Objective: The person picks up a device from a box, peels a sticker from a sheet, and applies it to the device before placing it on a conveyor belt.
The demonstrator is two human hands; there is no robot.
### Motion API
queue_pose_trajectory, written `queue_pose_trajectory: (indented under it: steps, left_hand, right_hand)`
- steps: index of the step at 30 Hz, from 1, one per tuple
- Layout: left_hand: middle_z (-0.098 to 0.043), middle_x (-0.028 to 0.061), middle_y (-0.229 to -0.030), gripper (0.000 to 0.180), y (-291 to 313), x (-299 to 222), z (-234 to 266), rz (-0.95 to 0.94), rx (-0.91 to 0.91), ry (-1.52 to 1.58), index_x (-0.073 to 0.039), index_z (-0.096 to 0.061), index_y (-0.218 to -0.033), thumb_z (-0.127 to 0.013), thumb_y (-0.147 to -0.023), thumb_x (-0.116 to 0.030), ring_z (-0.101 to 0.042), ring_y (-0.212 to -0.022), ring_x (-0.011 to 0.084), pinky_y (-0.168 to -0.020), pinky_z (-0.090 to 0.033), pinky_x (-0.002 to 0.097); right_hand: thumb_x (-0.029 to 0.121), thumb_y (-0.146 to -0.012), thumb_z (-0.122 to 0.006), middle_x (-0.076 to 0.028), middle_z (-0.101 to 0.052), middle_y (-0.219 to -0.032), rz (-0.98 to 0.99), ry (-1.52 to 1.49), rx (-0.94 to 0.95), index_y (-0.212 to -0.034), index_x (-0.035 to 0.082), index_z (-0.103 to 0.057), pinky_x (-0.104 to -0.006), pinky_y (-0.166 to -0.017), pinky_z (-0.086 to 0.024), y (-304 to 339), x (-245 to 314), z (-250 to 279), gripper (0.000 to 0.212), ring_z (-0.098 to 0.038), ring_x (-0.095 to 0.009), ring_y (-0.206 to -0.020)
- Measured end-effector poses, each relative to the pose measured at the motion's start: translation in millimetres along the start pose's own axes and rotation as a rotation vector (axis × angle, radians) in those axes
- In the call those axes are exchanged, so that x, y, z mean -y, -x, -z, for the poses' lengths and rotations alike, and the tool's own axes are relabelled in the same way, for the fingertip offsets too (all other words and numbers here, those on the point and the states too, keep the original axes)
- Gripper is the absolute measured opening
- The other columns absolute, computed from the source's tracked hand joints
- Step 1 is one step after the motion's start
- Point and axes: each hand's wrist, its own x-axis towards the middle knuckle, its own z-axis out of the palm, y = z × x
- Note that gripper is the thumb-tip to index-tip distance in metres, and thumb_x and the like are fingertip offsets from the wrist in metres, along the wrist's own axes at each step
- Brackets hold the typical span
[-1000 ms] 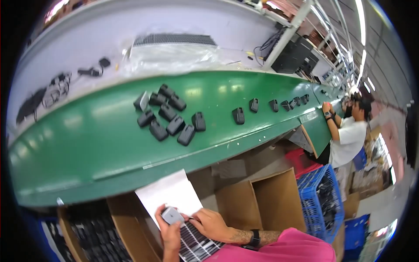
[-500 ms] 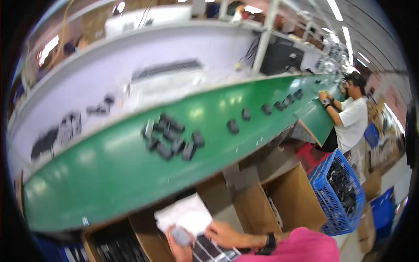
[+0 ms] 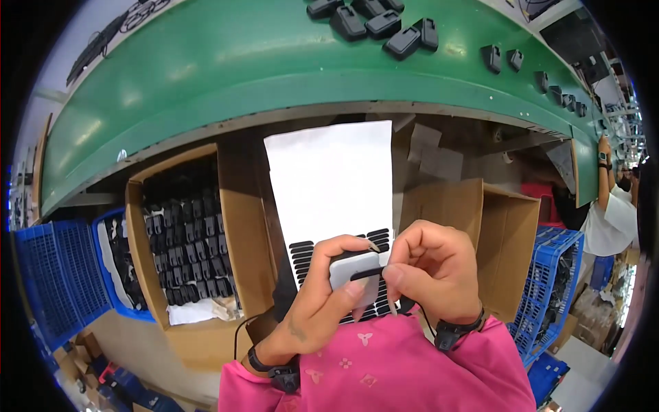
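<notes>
Above my lap, my left hand (image 3: 319, 299) is closed around a small rounded plastic housing (image 3: 343, 270), its pale grey face turned up and its edge black. My right hand (image 3: 438, 268) pinches one end of a short black strip (image 3: 366, 273) between thumb and forefinger. The strip lies against or just over the grey face; whether it sticks there I cannot tell. Under both hands rests a white sheet (image 3: 333, 182) with rows of similar black strips on its near part, partly hidden by my fingers.
Black plastic units (image 3: 401, 42) sit on the green work surface (image 3: 240, 75) ahead. To the left, a cardboard box (image 3: 137, 250) holds rows of black parts beside a blue crate (image 3: 62, 275). At right are another cardboard box (image 3: 508, 233), a blue basket (image 3: 549, 268) and a co-worker (image 3: 611, 226).
My view has swung down toward my lap. My right hand has moved from the sheet to the housing and now shows a black strip in its fingers.
</notes>
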Motion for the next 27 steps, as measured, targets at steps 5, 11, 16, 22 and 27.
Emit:
queue_pose_trajectory:
  steps: [5, 11, 16, 22, 27]
  left_hand:
    - [-0.052, 0.0103, -0.103, 0.042, 5, 0, -5, -0.065, 0.041, -0.170, -0.003, -0.032, -0.134, -0.048, -0.097, -0.016, -0.050, -0.075, 0.0106, -0.068, -0.044, 0.0256]
    - [-0.054, 0.0119, -0.102, 0.043, 1, 3, -13, 0.051, 0.011, -0.076, -0.002, -0.032, -0.134, -0.047, -0.096, -0.016, -0.051, -0.076, 0.0123, -0.070, -0.045, 0.0271]
    - [-0.053, 0.0135, -0.106, 0.041, -1, 4, -18, 0.067, 0.020, -0.098, -0.001, -0.033, -0.132, -0.047, -0.096, -0.016, -0.053, -0.084, 0.0153, -0.076, -0.045, 0.0297]
    - [-0.051, 0.0148, -0.111, 0.040, -2, 4, -20, 0.084, 0.016, -0.098, -0.001, -0.035, -0.131, -0.047, -0.096, -0.016, -0.054, -0.094, 0.0185, -0.082, -0.045, 0.0321]
    - [-0.052, 0.0161, -0.112, 0.040, -1, 6, -20, 0.051, 0.018, -0.112, 0.000, -0.035, -0.130, -0.048, -0.096, -0.016, -0.056, -0.097, 0.0197, -0.084, -0.046, 0.0329]
  right_hand:
    - [-0.001, -0.081, -0.067, -0.007, -0.062, -0.068, 0.066, 0.155, -0.027, -0.082, -0.004, -0.055, -0.0209, -0.052, -0.048, 7, 3, -3, 0.012, -0.060, -0.010, -0.058]
    - [0.000, -0.080, -0.066, -0.007, -0.061, -0.067, 0.075, 0.159, -0.097, -0.081, -0.005, -0.055, -0.0206, -0.053, -0.047, 7, 0, -2, 0.012, -0.059, -0.009, -0.057]
    - [0.001, -0.082, -0.069, -0.004, -0.065, -0.071, 0.108, 0.185, -0.070, -0.084, -0.004, -0.060, -0.0194, -0.058, -0.050, 10, -4, 9, 0.011, -0.062, -0.007, -0.062]
    - [0.001, -0.080, -0.068, -0.006, -0.061, -0.066, 0.097, 0.189, -0.099, -0.080, -0.004, -0.055, -0.0202, -0.053, -0.046, 10, -3, 8, 0.014, -0.058, -0.009, -0.057]
    - [0.000, -0.079, -0.068, -0.006, -0.061, -0.065, 0.080, 0.174, -0.115, -0.079, -0.005, -0.055, -0.0194, -0.051, -0.045, 10, -3, 7, 0.014, -0.058, -0.008, -0.055]
